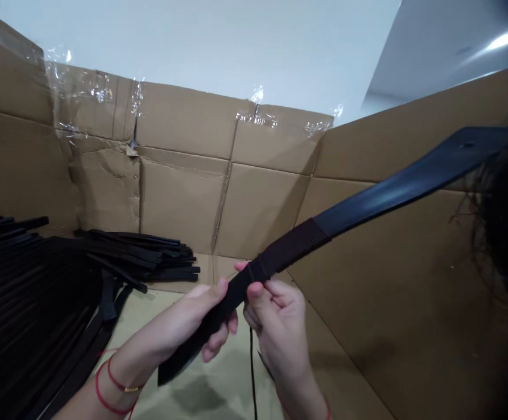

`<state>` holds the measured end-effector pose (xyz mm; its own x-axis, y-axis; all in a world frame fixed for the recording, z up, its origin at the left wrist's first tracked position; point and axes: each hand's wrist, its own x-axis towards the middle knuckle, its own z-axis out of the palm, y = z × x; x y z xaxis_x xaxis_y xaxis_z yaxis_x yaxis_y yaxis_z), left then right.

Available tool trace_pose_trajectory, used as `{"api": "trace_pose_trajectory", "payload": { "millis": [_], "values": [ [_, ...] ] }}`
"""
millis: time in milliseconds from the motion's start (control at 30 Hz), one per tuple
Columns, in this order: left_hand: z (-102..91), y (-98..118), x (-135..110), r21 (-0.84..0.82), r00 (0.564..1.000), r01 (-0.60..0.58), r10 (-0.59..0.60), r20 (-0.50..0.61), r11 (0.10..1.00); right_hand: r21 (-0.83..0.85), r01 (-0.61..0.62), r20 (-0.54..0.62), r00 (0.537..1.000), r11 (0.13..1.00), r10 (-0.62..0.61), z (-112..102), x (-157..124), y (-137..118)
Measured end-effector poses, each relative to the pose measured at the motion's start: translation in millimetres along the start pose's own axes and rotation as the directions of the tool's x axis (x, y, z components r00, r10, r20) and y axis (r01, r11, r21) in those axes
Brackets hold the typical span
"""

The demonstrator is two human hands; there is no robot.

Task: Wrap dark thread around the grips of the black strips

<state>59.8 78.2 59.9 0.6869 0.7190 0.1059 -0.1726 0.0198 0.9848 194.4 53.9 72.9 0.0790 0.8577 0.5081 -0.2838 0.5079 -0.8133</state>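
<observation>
Now then, inside the cardboard box, the person has a black blade-shaped bar raised above the box floor, running on a slant. Its pointed end dips toward the floor, and its broad end, with a small hole, reaches toward the box's right wall. The left hand is closed around the lower part, thumb pressed on top and fingers curled beneath. The right hand pinches the bar between thumb and fingers, right at the edge of a dark cord wrapping, and a thin loose cord hangs from there toward the floor. That bar looks stiff and fairly light, with a smooth surface that could slip, so the wrapped section and the bare stretch below it seem the safest places to hold. Along the box's left wall lies a heap of matching black bars, and red string bracelets circle the left wrist.
</observation>
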Motion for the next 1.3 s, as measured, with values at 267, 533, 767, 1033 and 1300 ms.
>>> {"api": "trace_pose_trajectory", "payload": {
  "millis": [267, 533, 767, 1033, 1300],
  "values": [
    [5.3, 1.8, -12.4, 0.042, 0.987, -0.001, -0.006, 0.162, 0.999, -0.072, -0.001, -0.051, 0.999, 0.997, -0.003, 4.2, -4.6, -4.9],
    [5.4, 2.4, -14.9, 0.081, 0.986, 0.006, -0.020, 0.168, 0.997, 0.032, -0.106, 0.141, 0.985, 0.994, 0.101, 2.9, -7.7, -9.3],
    [7.7, -4.1, -5.7, 0.145, 0.989, -0.146, 0.142, 0.036, 0.979, 0.029, -0.082, 0.059, 0.995, 0.996, 0.081, 1.7, -2.8, -6.7],
    [3.9, -0.3, -8.6, 0.072, 0.996, 0.083, -0.084, 0.007, 0.994, -0.016, -0.050, 0.044, 0.998, 0.999, 0.051, 0.4, -6.0, -12.6],
    [7.0, 6.0, -22.2, 0.266, 0.987, -0.035, 0.075, -0.143, 0.963, -0.031, -0.057, -0.045, 0.997, 0.998, 0.055, 8.4, -10.9, -18.6]
  ]
}}
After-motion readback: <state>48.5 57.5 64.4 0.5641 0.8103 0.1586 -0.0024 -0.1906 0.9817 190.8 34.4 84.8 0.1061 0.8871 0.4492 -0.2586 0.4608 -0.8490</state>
